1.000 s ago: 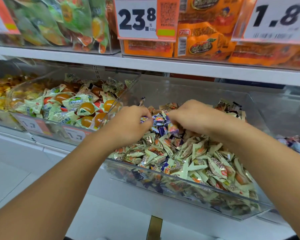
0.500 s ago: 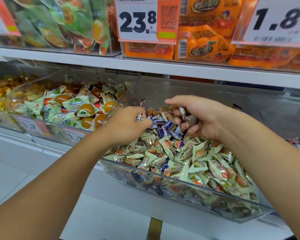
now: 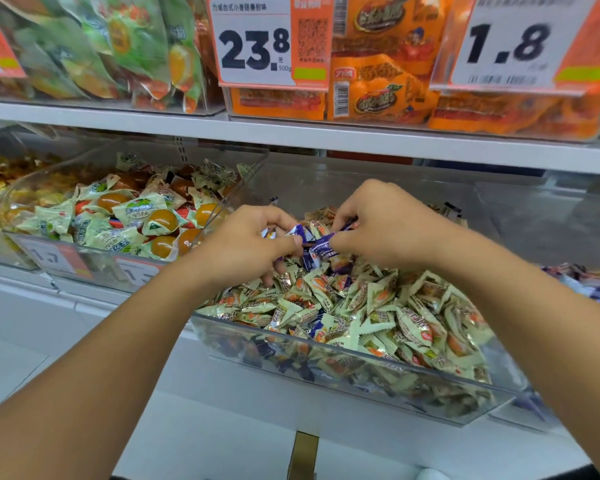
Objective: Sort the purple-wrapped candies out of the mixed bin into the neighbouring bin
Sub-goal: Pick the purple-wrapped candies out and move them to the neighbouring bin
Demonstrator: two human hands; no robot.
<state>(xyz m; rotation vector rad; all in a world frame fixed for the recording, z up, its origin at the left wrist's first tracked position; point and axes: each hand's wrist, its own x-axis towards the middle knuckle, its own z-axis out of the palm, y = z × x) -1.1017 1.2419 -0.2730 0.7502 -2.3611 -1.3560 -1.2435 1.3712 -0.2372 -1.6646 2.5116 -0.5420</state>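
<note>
Spanning the upper frame, shelf (image 3: 326,138): white, carrying orange snack packs (image 3: 371,88) and green-wrapped packs (image 3: 125,46).
Price tags: "23.8" card (image 3: 253,43) hung at centre, "1.8" card (image 3: 506,43) hung at right, both over the shelf's goods.
Mixed bin (image 3: 361,386): clear plastic, front and centre, heaped with pale green-wrapped candies (image 3: 378,306); purple ones scattered among them, thickest near the back under the hands.
Left bin (image 3: 94,268): clear, touching the mixed bin's left side, filled with orange sweets in pale green wrappers (image 3: 136,216).
Right neighbouring bin (image 3: 596,285): only an edge in view at far right, a few purple-and-white wrappers lying in it.
Left hand (image 3: 246,247): over the back of the mixed bin, fingers curled down, grip closed round several purple-wrapped candies (image 3: 300,232), wrapper ends poking out by the thumb.
Right hand (image 3: 385,223): just beside the left hand, almost touching, grip narrow, thumb and fingers pinching a purple candy (image 3: 323,245) above the heap.
Loose purple candy (image 3: 317,332): half buried near the bin's front wall.
</note>
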